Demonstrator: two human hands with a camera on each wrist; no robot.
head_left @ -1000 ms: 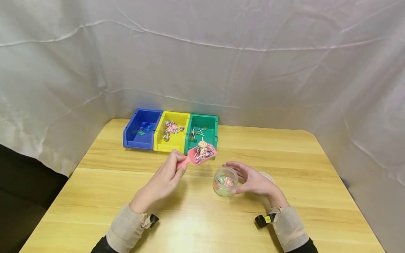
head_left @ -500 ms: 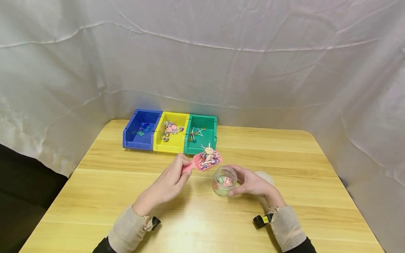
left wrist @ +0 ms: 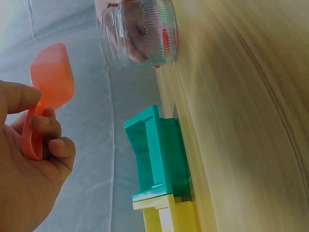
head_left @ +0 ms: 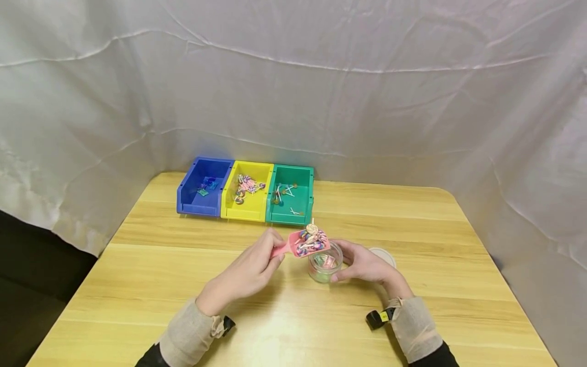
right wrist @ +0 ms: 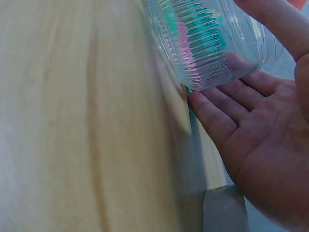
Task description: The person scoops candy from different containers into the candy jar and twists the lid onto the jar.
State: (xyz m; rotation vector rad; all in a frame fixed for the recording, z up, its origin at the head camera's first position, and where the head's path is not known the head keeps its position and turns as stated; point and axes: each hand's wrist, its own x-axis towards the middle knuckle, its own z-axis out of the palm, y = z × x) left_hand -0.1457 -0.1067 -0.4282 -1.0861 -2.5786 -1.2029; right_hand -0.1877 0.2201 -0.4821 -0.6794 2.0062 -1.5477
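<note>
Head view: grey cloth [head_left: 293, 112] fills the top and both sides of the frame, creased. Wood-grain desk [head_left: 284, 336] spans the lower part.

Three bins stand side by side, left of centre near the far edge of the desk: blue bin [head_left: 198, 209], yellow bin [head_left: 243, 214], green bin [head_left: 289, 218].

Beige cuffs [head_left: 416, 329] at lower left and lower right, each with a black camera [head_left: 374, 320].

Left hand [head_left: 247, 270], centre: fingers curled round the handle of the pink scoop [head_left: 294, 238], thumb along it (left wrist view agrees). Right hand [head_left: 369, 265], right of centre: fingers around the far side of the glass jar [head_left: 321, 277], thumb on its near side. Jar upright on the desk, open at the top.

Scoop blade loaded; its tip overlaps the jar's rim in the head view, while the left wrist view shows a gap between scoop and jar.

White disc [head_left: 386, 256] on the desk, partly hidden by the right hand.

Swirl lollipops [head_left: 312, 240] heaped in the scoop, one stick pointing up. Green and pink pieces [head_left: 326, 262] inside the jar. More lollipops in the yellow bin; amber-headed sticks [head_left: 288, 190] in the green; small blue and green pieces [head_left: 210, 184] in the blue.
</note>
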